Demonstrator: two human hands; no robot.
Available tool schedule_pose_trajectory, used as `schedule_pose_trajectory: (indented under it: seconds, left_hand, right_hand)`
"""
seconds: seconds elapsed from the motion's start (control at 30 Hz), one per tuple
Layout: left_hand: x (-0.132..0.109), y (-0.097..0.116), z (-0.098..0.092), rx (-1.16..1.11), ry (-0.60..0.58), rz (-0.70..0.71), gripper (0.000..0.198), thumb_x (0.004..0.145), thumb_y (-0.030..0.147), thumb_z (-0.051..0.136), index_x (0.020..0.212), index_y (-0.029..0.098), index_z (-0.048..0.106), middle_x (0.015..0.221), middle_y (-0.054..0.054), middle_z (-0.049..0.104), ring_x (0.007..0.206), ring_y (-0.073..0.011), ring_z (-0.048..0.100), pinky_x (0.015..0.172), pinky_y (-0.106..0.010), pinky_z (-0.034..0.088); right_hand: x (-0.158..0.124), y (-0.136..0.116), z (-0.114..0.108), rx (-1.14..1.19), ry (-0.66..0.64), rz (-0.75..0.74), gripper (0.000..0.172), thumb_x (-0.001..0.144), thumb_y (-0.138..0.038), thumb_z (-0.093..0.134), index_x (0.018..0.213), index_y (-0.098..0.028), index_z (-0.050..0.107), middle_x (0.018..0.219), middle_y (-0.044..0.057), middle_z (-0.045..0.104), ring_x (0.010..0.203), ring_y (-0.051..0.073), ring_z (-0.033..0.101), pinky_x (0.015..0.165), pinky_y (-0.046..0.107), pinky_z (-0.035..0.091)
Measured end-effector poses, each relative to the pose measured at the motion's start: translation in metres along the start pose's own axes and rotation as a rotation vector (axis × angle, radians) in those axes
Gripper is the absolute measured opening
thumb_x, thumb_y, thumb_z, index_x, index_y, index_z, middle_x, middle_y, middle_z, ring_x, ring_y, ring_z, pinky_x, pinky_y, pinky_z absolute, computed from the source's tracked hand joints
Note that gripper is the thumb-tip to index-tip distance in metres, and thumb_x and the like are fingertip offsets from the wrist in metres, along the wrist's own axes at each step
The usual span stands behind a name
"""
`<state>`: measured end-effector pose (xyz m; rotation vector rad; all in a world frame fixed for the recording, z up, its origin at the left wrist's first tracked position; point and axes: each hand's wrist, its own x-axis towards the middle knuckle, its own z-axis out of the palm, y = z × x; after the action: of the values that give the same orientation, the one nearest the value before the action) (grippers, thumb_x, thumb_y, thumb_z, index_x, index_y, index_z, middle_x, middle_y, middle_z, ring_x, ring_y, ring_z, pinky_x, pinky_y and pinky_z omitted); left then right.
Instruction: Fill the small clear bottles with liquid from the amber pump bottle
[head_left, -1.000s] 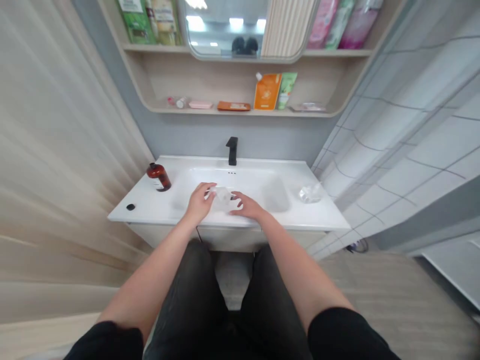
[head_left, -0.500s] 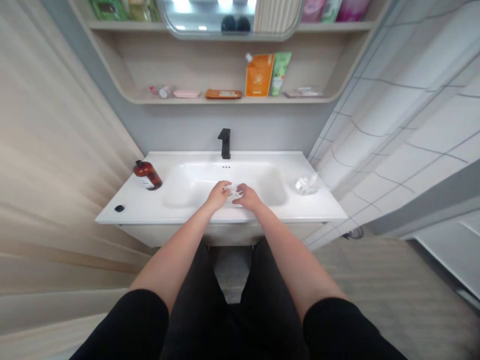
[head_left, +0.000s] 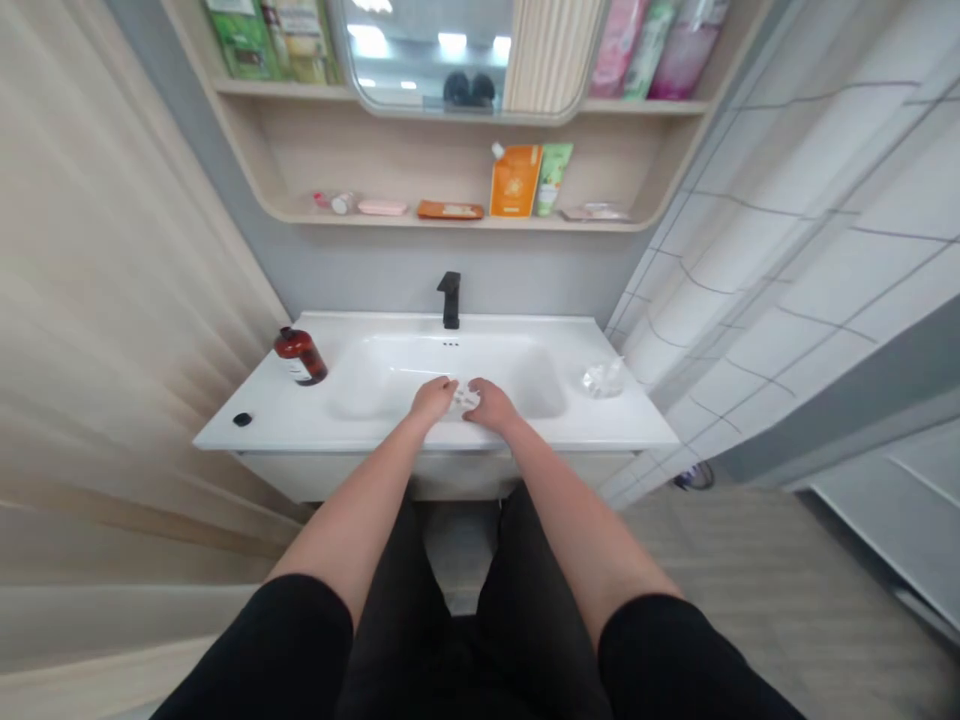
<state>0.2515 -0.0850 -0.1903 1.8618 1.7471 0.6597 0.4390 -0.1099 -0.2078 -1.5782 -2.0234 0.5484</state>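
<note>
Over the front part of the white sink basin (head_left: 375,385), my two hands hold a small white, partly see-through piece (head_left: 466,398) between them; its kind is too blurred to make out. My left hand (head_left: 433,402) grips its left side, with thumb and fingers closed. On the other side my right hand (head_left: 492,406) has its fingers curled round the right edge. A brown bottle (head_left: 301,357) with a white label and no visible pump stands left of the basin. In front of it lies a small black cap-like thing (head_left: 242,419).
A black faucet (head_left: 450,300) rises behind the basin. Crumpled clear plastic (head_left: 602,379) lies on the right of the counter. Above, a shelf (head_left: 360,222) holds an orange pouch (head_left: 515,182), a green tube (head_left: 553,180) and small packs, below a mirror (head_left: 465,60). A curtain (head_left: 150,250) hangs at left.
My view has tilted up slightly, showing more of the upper shelf. Both hands stay together over the basin, and the white piece between them has turned a little.
</note>
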Motion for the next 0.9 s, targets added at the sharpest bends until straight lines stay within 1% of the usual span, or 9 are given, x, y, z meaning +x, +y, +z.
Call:
schedule_pose_trajectory:
  seconds: [0.1, 0.3, 0.37, 0.43, 0.5, 0.57, 0.77, 0.83, 0.9]
  left_hand:
    - [0.000, 0.001, -0.003, -0.016, -0.029, -0.022, 0.046, 0.110, 0.051, 0.053, 0.075, 0.024, 0.068, 0.083, -0.009, 0.078, 0.093, -0.0283, 0.075, 0.078, -0.033, 0.046]
    - [-0.003, 0.002, -0.007, -0.161, -0.069, -0.216, 0.084, 0.111, 0.075, 0.020, 0.058, 0.025, 0.062, 0.062, -0.010, 0.066, 0.066, -0.0274, 0.068, 0.072, -0.039, 0.045]
    - [-0.002, 0.000, -0.005, -0.196, 0.000, -0.186, 0.076, 0.111, 0.072, 0.028, 0.065, 0.024, 0.066, 0.065, -0.009, 0.066, 0.068, -0.0261, 0.067, 0.073, -0.038, 0.046]
    - [-0.001, -0.002, -0.002, -0.273, 0.033, -0.096, 0.053, 0.110, 0.061, 0.045, 0.083, 0.024, 0.071, 0.071, -0.005, 0.068, 0.071, -0.0233, 0.067, 0.073, -0.034, 0.046]
    - [0.000, -0.004, 0.002, -0.341, -0.010, -0.007, 0.027, 0.103, 0.046, 0.058, 0.098, 0.024, 0.073, 0.076, -0.001, 0.069, 0.072, -0.0206, 0.065, 0.072, -0.031, 0.047]
    - [0.002, -0.006, 0.004, -0.329, -0.053, 0.032, 0.016, 0.097, 0.037, 0.064, 0.098, 0.024, 0.072, 0.077, 0.000, 0.069, 0.074, -0.0201, 0.064, 0.073, -0.030, 0.047]
    - [0.005, -0.005, 0.002, -0.098, -0.047, -0.025, 0.052, 0.106, 0.060, 0.052, 0.069, 0.025, 0.059, 0.071, -0.007, 0.065, 0.083, -0.0272, 0.069, 0.076, -0.034, 0.045]
    - [0.004, -0.006, 0.003, -0.140, -0.048, -0.031, 0.049, 0.105, 0.062, 0.054, 0.077, 0.024, 0.064, 0.073, -0.006, 0.067, 0.081, -0.0257, 0.068, 0.076, -0.033, 0.046]
    - [0.004, -0.007, 0.005, -0.208, 0.002, -0.010, 0.031, 0.098, 0.054, 0.068, 0.093, 0.024, 0.069, 0.082, -0.003, 0.070, 0.082, -0.0229, 0.067, 0.078, -0.031, 0.047]
  right_hand:
    - [-0.001, 0.001, 0.000, 0.009, 0.006, -0.020, 0.068, 0.071, -0.017, 0.090, 0.135, -0.020, 0.065, 0.139, 0.011, 0.073, 0.126, 0.028, 0.070, 0.113, 0.040, 0.054]
    - [-0.001, 0.002, -0.001, 0.050, 0.047, 0.033, 0.066, 0.072, -0.024, 0.095, 0.130, -0.022, 0.065, 0.134, 0.009, 0.074, 0.117, 0.027, 0.073, 0.106, 0.040, 0.056]
    - [-0.001, 0.001, -0.001, 0.047, 0.049, 0.034, 0.066, 0.071, -0.023, 0.096, 0.130, -0.022, 0.065, 0.135, 0.009, 0.074, 0.119, 0.027, 0.072, 0.108, 0.040, 0.055]
    - [-0.001, 0.001, -0.002, 0.041, 0.040, 0.028, 0.068, 0.071, -0.023, 0.096, 0.131, -0.021, 0.065, 0.135, 0.010, 0.075, 0.120, 0.027, 0.072, 0.108, 0.040, 0.055]
    - [-0.001, 0.000, -0.002, 0.038, 0.034, 0.029, 0.068, 0.072, -0.023, 0.096, 0.132, -0.021, 0.065, 0.135, 0.010, 0.075, 0.120, 0.027, 0.073, 0.108, 0.040, 0.056]
    - [-0.002, -0.001, -0.003, 0.027, 0.029, 0.024, 0.068, 0.072, -0.022, 0.095, 0.133, -0.020, 0.065, 0.135, 0.011, 0.075, 0.121, 0.028, 0.073, 0.108, 0.040, 0.056]
    - [-0.003, -0.004, -0.004, 0.014, 0.037, 0.018, 0.067, 0.072, -0.022, 0.094, 0.134, -0.021, 0.066, 0.135, 0.011, 0.074, 0.120, 0.028, 0.073, 0.109, 0.040, 0.055]
    - [-0.004, -0.005, -0.005, 0.028, 0.032, 0.014, 0.067, 0.073, -0.024, 0.095, 0.134, -0.021, 0.066, 0.136, 0.011, 0.074, 0.119, 0.027, 0.073, 0.108, 0.040, 0.056]
    - [-0.004, -0.005, -0.005, 0.029, 0.027, 0.012, 0.067, 0.073, -0.024, 0.094, 0.134, -0.022, 0.066, 0.135, 0.010, 0.075, 0.120, 0.027, 0.073, 0.108, 0.040, 0.056]
